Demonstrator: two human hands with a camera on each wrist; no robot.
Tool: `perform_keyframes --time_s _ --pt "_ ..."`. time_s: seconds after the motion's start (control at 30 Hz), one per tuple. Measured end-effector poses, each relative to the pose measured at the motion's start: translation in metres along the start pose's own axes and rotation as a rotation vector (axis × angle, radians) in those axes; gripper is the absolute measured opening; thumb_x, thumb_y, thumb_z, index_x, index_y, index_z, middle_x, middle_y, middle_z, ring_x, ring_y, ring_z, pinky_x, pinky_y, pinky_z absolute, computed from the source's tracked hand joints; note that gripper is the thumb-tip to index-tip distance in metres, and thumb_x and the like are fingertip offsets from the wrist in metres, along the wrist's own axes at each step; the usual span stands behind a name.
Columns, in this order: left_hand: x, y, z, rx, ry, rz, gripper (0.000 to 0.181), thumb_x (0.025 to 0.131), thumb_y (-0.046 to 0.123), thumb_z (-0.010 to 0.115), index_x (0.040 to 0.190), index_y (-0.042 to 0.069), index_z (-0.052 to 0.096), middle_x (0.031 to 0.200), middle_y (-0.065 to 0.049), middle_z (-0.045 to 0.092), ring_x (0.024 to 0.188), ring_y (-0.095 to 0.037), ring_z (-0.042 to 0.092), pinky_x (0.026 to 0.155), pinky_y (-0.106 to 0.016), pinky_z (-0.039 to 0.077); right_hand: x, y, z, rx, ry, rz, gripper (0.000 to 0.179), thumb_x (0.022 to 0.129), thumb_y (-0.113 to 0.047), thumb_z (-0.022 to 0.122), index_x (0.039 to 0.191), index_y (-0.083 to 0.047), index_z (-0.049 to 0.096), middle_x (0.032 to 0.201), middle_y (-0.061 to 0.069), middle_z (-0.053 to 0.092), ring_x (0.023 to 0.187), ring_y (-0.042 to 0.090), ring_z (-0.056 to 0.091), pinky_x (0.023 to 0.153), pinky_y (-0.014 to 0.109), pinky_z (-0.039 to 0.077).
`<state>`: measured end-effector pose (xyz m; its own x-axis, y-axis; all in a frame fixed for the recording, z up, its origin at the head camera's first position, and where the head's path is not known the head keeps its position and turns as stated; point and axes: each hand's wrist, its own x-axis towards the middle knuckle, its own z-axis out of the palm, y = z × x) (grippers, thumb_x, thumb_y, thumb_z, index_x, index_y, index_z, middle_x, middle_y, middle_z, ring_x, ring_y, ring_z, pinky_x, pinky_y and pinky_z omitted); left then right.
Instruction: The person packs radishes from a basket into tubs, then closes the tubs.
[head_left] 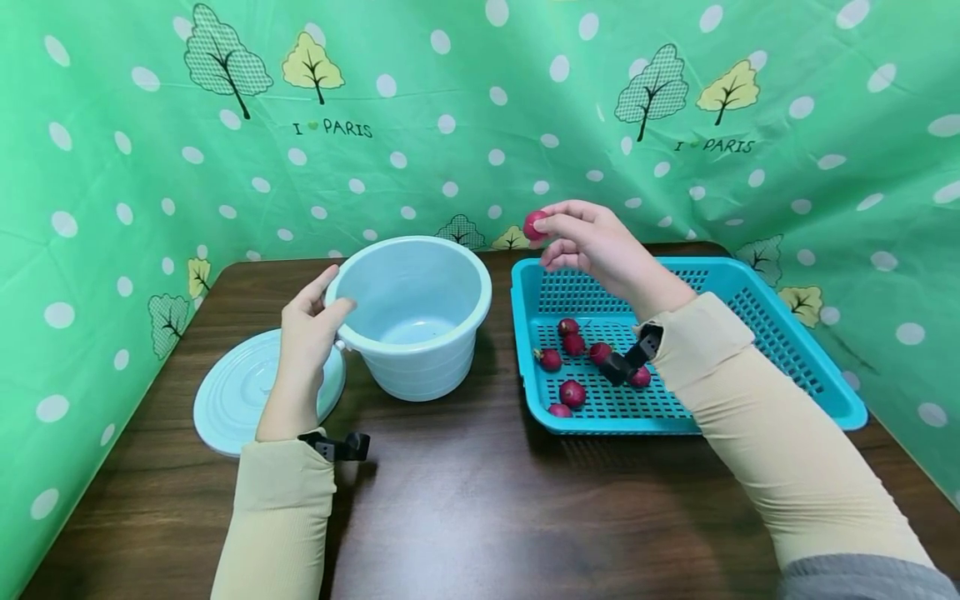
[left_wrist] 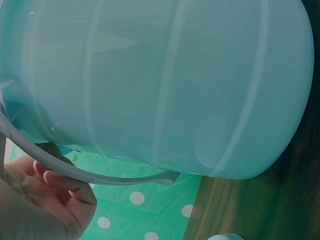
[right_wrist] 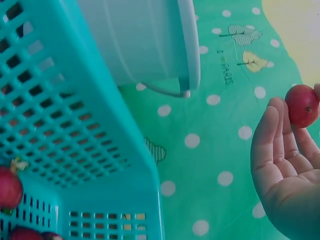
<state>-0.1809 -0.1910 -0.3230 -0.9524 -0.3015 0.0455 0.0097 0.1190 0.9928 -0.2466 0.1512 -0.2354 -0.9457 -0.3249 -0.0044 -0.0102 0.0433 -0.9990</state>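
Note:
My left hand (head_left: 306,337) grips the left rim of a light blue plastic bucket (head_left: 423,371), thumb over the inner edge and fingers outside. In the left wrist view, the bucket's pale handle (left_wrist: 107,178) hangs along its side, in front of part of the hand. My right hand (head_left: 596,246) is raised above the back left corner of a turquoise perforated basket (head_left: 622,426). Between thumb and fingertips it pinches a small red radish (right_wrist: 301,106). Several more radishes (head_left: 572,393) lie in the basket's left half; my right forearm covers part of the basket.
A round light blue lid (head_left: 232,392) lies flat on the dark wooden table (head_left: 480,508), left of the bucket and partly behind my left arm. A green dotted cloth (head_left: 465,108) hangs behind and at both sides. A gap separates bucket and basket.

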Motion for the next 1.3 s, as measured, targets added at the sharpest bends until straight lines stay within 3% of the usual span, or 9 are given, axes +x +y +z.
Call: perform_keyframes --time_s 0.5,1.07,1.3 --pt "-0.001 0.0 0.0 -0.015 0.003 0.01 0.058 0.088 0.011 0.06 0.144 0.022 0.053 0.076 0.003 0.057 0.045 -0.005 0.049 0.043 -0.02 0.046 0.011 -0.003 0.038 -0.028 -0.053 0.011 0.026 0.096 -0.022 0.063 0.115 -0.006 0.06 0.094 0.007 0.069 0.067 0.021 0.065 0.069 0.026 0.059" --pt "-0.002 0.002 0.0 -0.002 0.008 -0.003 0.058 0.088 0.011 0.06 0.145 0.022 0.053 0.074 0.006 0.055 0.049 -0.005 0.048 0.045 -0.019 0.045 0.024 0.001 0.078 -0.067 -0.116 0.046 0.035 0.094 -0.025 0.066 0.122 -0.006 0.058 0.105 0.013 0.067 0.069 0.02 0.066 0.072 0.03 0.061" --pt "-0.002 0.002 0.001 -0.001 0.006 -0.004 0.057 0.089 0.011 0.06 0.145 0.022 0.053 0.073 0.006 0.054 0.046 -0.005 0.048 0.044 -0.019 0.046 0.031 0.004 0.092 -0.051 -0.149 0.053 0.033 0.094 -0.023 0.066 0.12 -0.004 0.059 0.113 0.021 0.065 0.067 0.021 0.065 0.074 0.033 0.061"
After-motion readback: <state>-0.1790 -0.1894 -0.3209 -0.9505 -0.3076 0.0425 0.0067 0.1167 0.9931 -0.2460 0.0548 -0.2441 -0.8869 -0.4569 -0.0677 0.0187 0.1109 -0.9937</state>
